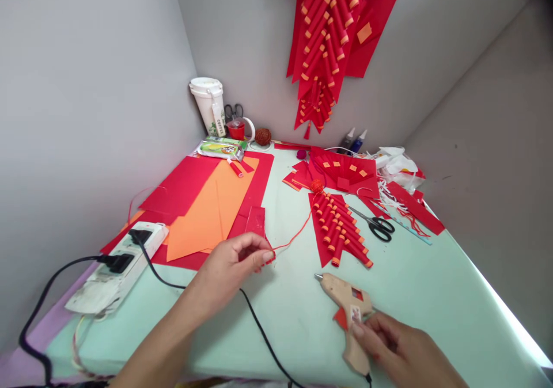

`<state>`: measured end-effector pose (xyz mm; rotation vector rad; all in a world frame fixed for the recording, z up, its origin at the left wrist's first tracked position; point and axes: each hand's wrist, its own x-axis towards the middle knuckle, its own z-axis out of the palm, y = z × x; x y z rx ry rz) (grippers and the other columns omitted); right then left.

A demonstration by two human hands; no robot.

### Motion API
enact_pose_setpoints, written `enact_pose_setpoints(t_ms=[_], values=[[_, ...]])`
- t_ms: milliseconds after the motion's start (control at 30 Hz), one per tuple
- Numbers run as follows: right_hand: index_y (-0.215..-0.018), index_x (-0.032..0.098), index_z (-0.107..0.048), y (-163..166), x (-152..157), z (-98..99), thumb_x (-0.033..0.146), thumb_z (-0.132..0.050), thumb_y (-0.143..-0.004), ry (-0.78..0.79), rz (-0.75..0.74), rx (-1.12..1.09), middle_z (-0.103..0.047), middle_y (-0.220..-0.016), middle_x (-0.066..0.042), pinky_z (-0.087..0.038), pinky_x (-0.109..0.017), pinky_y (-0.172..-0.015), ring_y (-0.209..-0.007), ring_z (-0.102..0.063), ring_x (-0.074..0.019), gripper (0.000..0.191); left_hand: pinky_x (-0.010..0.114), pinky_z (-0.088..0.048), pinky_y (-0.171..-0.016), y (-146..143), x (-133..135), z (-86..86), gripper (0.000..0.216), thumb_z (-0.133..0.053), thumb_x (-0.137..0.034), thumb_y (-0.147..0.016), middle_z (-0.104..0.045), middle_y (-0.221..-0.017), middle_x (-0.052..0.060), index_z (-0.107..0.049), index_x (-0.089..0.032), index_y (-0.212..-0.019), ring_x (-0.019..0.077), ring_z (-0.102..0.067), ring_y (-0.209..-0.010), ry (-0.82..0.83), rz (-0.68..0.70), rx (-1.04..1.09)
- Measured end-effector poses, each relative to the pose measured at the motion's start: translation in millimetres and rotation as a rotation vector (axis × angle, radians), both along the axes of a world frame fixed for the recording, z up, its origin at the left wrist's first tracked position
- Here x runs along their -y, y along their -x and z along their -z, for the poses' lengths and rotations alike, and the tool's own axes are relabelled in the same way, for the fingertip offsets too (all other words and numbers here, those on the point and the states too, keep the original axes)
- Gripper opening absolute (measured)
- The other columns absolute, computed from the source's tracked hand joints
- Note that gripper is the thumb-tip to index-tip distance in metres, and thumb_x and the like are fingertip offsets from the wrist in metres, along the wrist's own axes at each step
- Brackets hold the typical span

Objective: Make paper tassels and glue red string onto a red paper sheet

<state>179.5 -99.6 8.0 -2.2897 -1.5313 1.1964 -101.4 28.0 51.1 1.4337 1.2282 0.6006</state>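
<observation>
Red thread [288,243], pinched by left hand [242,257], may snag beyond its fingertips [268,256] if right hand [395,342] swings gripped glue gun [340,289].

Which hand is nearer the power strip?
Left. The left hand is just right of the power strip, pinching the red string; the right hand is much farther right, on the glue gun.

The left hand [237,257], left forearm [177,326] and right hand [389,339] are bare.
</observation>
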Motion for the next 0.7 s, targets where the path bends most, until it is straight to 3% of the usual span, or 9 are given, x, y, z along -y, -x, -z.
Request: enact_pose_setpoints(t_ms=[133, 200, 233, 300, 400, 467, 533, 633, 700], values=[[-0.086, 0.027, -0.066, -2.5, -15.6, -38.6, 0.060, -0.046, -0.088, -0.150, -0.076, -0.119, -0.064, -0.077, -0.001, -0.045, -0.026, -0.062, -0.068, -0.057, -0.0199, 0.038, 0.023, -0.037, -0.061, 1.6, -2.6, 2.5, 0.024, -0.064, -0.042, -0.083, -0.058, -0.072, -0.002, -0.063, -0.018, -0.082, 0.0125, -0.048, -0.065, 0.067, -0.026, 0.120], [-0.108, 0.030, -0.065, 6.9, -35.1, -57.1, 0.051, -0.049, -0.091, -0.291, -0.131, -0.236, -0.065, -0.088, -0.002, -0.048, -0.028, -0.071, -0.076, -0.061, -0.0202, 0.032, 0.023, -0.036, -0.061, 1.5, -2.8, 2.6, 0.024, -0.065, -0.041, -0.083, -0.057, -0.071, -0.003, -0.062, -0.018, -0.081, 0.0119, -0.048, -0.064, 0.096, -0.037, 0.169], [-0.116, 0.031, -0.062, 14.7, -47.1, -63.6, 0.049, -0.049, -0.092, -0.332, -0.153, -0.284, -0.063, -0.084, -0.001, -0.049, -0.027, -0.067, -0.073, -0.061, -0.0193, 0.033, 0.023, -0.036, -0.060, 1.4, -2.5, 2.7, 0.024, -0.066, -0.041, -0.082, -0.057, -0.071, -0.003, -0.062, -0.018, -0.081, 0.0116, -0.048, -0.064, 0.109, -0.042, 0.191], [-0.130, 0.032, -0.054, 34.7, -72.5, -69.0, 0.041, -0.050, -0.093, -0.353, -0.224, -0.371, -0.059, -0.075, 0.002, -0.048, -0.027, -0.064, -0.066, -0.058, -0.0166, 0.039, 0.022, -0.035, -0.059, 1.1, -1.4, 2.9, 0.024, -0.067, -0.041, -0.082, -0.057, -0.071, -0.003, -0.062, -0.018, -0.082, 0.0112, -0.048, -0.063, 0.126, -0.048, 0.234], [-0.139, 0.034, -0.046, 66.4, -104.2, -61.5, 0.030, -0.057, -0.089, -0.330, -0.327, -0.512, -0.062, -0.076, 0.003, -0.046, -0.025, -0.059, -0.064, -0.058, -0.0139, 0.051, 0.022, -0.035, -0.059, 1.7, 0.7, 3.3, 0.023, -0.068, -0.041, -0.082, -0.058, -0.071, -0.004, -0.063, -0.018, -0.083, 0.0103, -0.049, -0.064, 0.145, -0.046, 0.305], [-0.139, 0.032, -0.046, 82.1, -116.2, -53.9, 0.026, -0.062, -0.085, -0.292, -0.388, -0.589, -0.068, -0.095, -0.001, -0.046, -0.024, -0.057, -0.065, -0.059, -0.0123, 0.056, 0.021, -0.035, -0.060, 3.3, 1.3, 3.0, 0.023, -0.069, -0.041, -0.083, -0.058, -0.071, -0.004, -0.063, -0.018, -0.083, 0.0095, -0.049, -0.064, 0.153, -0.042, 0.346], [-0.128, 0.026, -0.056, 90.5, -121.6, -50.2, 0.023, -0.062, -0.084, -0.279, -0.401, -0.651, -0.070, -0.101, -0.003, -0.047, -0.024, -0.060, -0.069, -0.062, -0.0126, 0.045, 0.021, -0.036, -0.060, 5.8, 0.9, 1.7, 0.023, -0.069, -0.040, -0.083, -0.058, -0.071, -0.004, -0.063, -0.018, -0.083, 0.0090, -0.049, -0.063, 0.155, -0.040, 0.365], [-0.099, 0.020, -0.068, 90.3, -124.6, -54.9, 0.024, -0.057, -0.087, -0.322, -0.361, -0.628, -0.071, -0.084, -0.001, -0.049, -0.025, -0.067, -0.073, -0.064, -0.0138, 0.016, 0.021, -0.035, -0.059, 9.0, -2.0, -3.3, 0.022, -0.069, -0.039, -0.083, -0.057, -0.068, -0.004, -0.063, -0.018, -0.084, 0.0089, -0.049, -0.062, 0.155, -0.056, 0.382], [-0.090, 0.021, -0.070, 84.5, -126.8, -63.3, 0.025, -0.057, -0.088, -0.399, -0.334, -0.548, -0.070, -0.078, 0.000, -0.049, -0.025, -0.064, -0.070, -0.063, -0.0138, 0.014, 0.021, -0.037, -0.059, 9.0, -5.4, -9.0, 0.021, -0.070, -0.038, -0.083, -0.057, -0.066, -0.005, -0.063, -0.018, -0.085, 0.0089, -0.049, -0.061, 0.148, -0.066, 0.407]])
